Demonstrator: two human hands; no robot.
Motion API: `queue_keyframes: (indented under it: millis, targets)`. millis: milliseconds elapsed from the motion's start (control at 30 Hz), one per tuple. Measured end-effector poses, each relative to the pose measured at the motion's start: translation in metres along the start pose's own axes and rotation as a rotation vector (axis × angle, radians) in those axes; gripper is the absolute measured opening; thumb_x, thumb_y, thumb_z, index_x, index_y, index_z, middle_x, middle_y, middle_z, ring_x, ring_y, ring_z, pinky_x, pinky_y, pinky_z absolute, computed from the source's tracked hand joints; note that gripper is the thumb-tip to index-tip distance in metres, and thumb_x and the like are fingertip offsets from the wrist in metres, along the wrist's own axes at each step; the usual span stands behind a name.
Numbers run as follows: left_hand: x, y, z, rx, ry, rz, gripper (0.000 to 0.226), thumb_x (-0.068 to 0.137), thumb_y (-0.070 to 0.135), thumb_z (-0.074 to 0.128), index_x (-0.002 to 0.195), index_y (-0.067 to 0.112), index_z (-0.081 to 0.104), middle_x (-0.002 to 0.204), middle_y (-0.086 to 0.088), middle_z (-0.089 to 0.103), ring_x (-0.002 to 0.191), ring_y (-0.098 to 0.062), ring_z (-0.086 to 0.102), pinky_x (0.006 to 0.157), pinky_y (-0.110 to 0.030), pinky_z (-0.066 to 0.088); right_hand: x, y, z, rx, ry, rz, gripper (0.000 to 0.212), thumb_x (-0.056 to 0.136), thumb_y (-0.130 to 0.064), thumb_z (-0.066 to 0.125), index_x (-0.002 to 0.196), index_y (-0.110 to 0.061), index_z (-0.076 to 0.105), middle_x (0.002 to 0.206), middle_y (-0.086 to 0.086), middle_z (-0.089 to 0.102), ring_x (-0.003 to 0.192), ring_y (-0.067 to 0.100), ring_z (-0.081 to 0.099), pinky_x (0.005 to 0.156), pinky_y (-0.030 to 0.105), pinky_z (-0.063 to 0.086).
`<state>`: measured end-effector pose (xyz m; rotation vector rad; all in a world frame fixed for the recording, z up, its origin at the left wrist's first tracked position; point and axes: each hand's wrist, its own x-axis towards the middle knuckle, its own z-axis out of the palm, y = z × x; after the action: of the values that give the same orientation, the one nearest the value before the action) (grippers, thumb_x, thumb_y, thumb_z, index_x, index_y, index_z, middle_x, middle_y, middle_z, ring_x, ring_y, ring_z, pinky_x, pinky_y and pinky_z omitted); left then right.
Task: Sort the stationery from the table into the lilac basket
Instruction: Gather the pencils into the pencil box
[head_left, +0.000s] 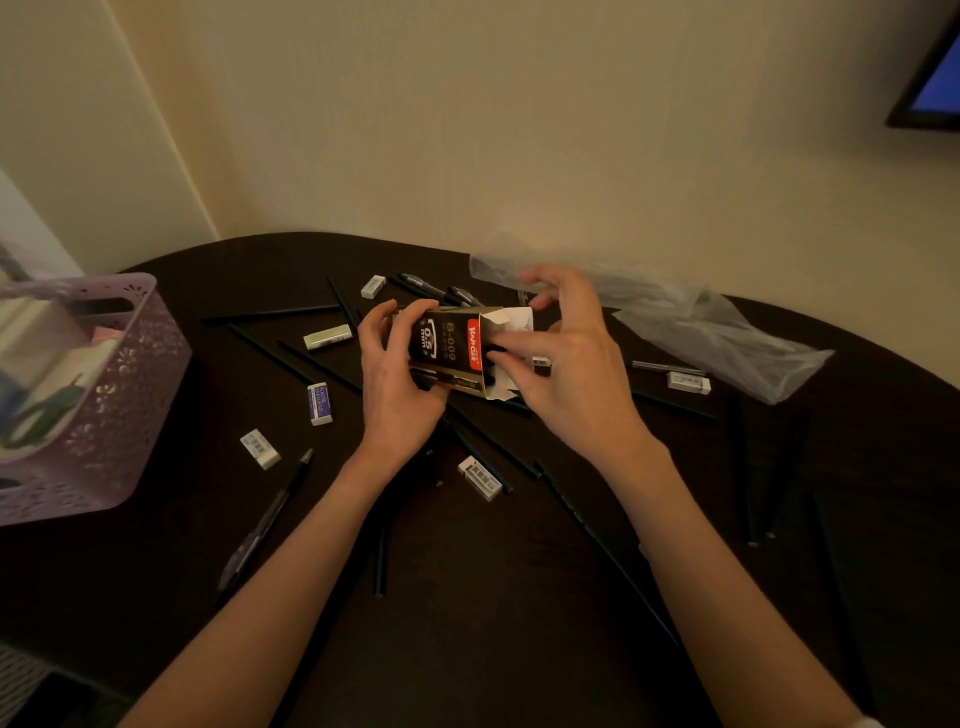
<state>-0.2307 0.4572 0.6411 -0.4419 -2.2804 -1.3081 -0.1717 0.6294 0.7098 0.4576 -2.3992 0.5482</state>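
Observation:
A black cardboard pen box (449, 345) with a red label and an open torn flap is lifted above the dark table (493, 597). My left hand (397, 387) grips its left end, fingers curled round it. My right hand (563, 364) is at the open right end, thumb on the box side and fingers arched over the flap. The lilac basket (111, 415) stands at the left edge with some items inside. Several erasers lie around, among them a green one (328, 336), a purple-labelled one (318, 404) and a white one (260, 448). A black pen (270, 519) lies near the basket.
Several dark pencils lie scattered across the table, some under my forearms. A crumpled clear plastic bag (701, 322) lies at the back right by the wall. More pens (441, 291) sit behind the box. A screen corner (930, 78) hangs on the wall at the upper right.

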Motion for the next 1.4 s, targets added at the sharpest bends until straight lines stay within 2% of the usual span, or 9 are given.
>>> queue_keyframes:
  millis: [200, 433, 567, 700, 967, 1067, 1200, 1267, 1400]
  targets:
    - [-0.002, 0.000, 0.002, 0.021, 0.002, 0.009, 0.080, 0.069, 0.007, 0.081, 0.134, 0.032, 0.042, 0.146, -0.010, 0.025, 0.137, -0.026, 0.030, 0.107, -0.047, 0.041, -0.001, 0.003, 0.005, 0.032, -0.104, 0.029, 0.015, 0.086, -0.024, 0.068, 0.099, -0.020, 0.075, 0.144, 0.006, 0.037, 0.122, 0.014, 0.040, 0.091, 0.024, 0.042]
    - [0.002, -0.004, 0.000, 0.062, 0.033, -0.108, 0.081, 0.069, 0.003, 0.080, 0.135, 0.032, 0.044, 0.147, -0.008, 0.024, 0.138, -0.026, 0.029, 0.110, -0.045, 0.039, 0.001, 0.043, -0.018, 0.243, 0.249, 0.345, 0.009, 0.090, -0.016, 0.062, 0.089, -0.009, 0.067, 0.111, 0.002, 0.051, 0.093, -0.006, 0.050, 0.077, 0.010, 0.046]
    - [0.000, -0.002, 0.002, 0.064, 0.007, -0.109, 0.082, 0.068, 0.003, 0.081, 0.135, 0.032, 0.043, 0.147, -0.007, 0.023, 0.139, -0.025, 0.028, 0.109, -0.046, 0.039, -0.020, 0.100, -0.008, -0.170, -0.158, 0.647, 0.032, 0.093, -0.014, 0.058, 0.125, -0.012, 0.058, 0.132, 0.009, 0.048, 0.123, 0.022, 0.047, 0.104, 0.037, 0.042]
    - [0.000, -0.001, 0.001, 0.062, -0.002, -0.107, 0.082, 0.069, 0.003, 0.080, 0.136, 0.031, 0.043, 0.148, -0.007, 0.023, 0.139, -0.025, 0.027, 0.110, -0.046, 0.038, -0.031, 0.118, -0.004, -0.308, -0.322, 0.709, 0.035, 0.096, -0.010, 0.052, 0.130, -0.009, 0.056, 0.134, 0.013, 0.050, 0.124, 0.032, 0.042, 0.103, 0.044, 0.036]
    - [0.000, 0.001, 0.001, 0.042, -0.012, -0.106, 0.081, 0.069, 0.003, 0.080, 0.135, 0.032, 0.044, 0.148, -0.007, 0.023, 0.139, -0.024, 0.027, 0.112, -0.042, 0.036, -0.039, 0.121, 0.006, -0.357, -0.226, 0.669, 0.024, 0.094, -0.013, 0.056, 0.116, -0.015, 0.066, 0.120, 0.008, 0.060, 0.115, 0.030, 0.042, 0.094, 0.041, 0.032]
    - [0.001, 0.000, 0.000, 0.017, -0.004, -0.093, 0.080, 0.069, 0.003, 0.081, 0.135, 0.031, 0.044, 0.147, -0.007, 0.025, 0.138, -0.020, 0.028, 0.108, -0.025, 0.035, -0.036, 0.114, 0.004, -0.333, -0.178, 0.610, 0.021, 0.094, -0.015, 0.055, 0.111, -0.019, 0.066, 0.116, 0.005, 0.062, 0.113, 0.026, 0.046, 0.095, 0.040, 0.031]
    - [0.003, 0.001, -0.002, -0.030, 0.012, -0.106, 0.079, 0.069, 0.000, 0.079, 0.135, 0.025, 0.044, 0.145, -0.006, 0.026, 0.133, -0.010, 0.027, 0.097, -0.008, 0.031, -0.007, 0.074, -0.022, 0.079, 0.084, 0.489, 0.019, 0.097, -0.018, 0.052, 0.113, -0.018, 0.062, 0.108, 0.001, 0.062, 0.089, 0.009, 0.062, 0.080, 0.023, 0.050]
    - [0.003, 0.002, -0.003, -0.066, 0.022, -0.120, 0.078, 0.069, -0.003, 0.078, 0.134, 0.026, 0.044, 0.144, -0.006, 0.027, 0.129, -0.006, 0.027, 0.099, -0.011, 0.033, 0.006, 0.041, -0.041, 0.293, 0.092, 0.403, 0.017, 0.097, -0.022, 0.054, 0.112, -0.021, 0.060, 0.091, -0.004, 0.061, 0.064, 0.003, 0.060, 0.056, 0.014, 0.048]
    - [0.004, 0.003, -0.005, -0.134, 0.045, -0.146, 0.081, 0.070, 0.002, 0.079, 0.129, 0.039, 0.038, 0.141, 0.002, 0.026, 0.124, 0.000, 0.027, 0.104, -0.025, 0.037, 0.011, -0.012, -0.063, 0.489, -0.038, 0.274, 0.013, 0.087, -0.022, 0.070, 0.091, -0.021, 0.058, 0.062, -0.004, 0.061, 0.058, 0.006, 0.060, 0.056, 0.011, 0.044]
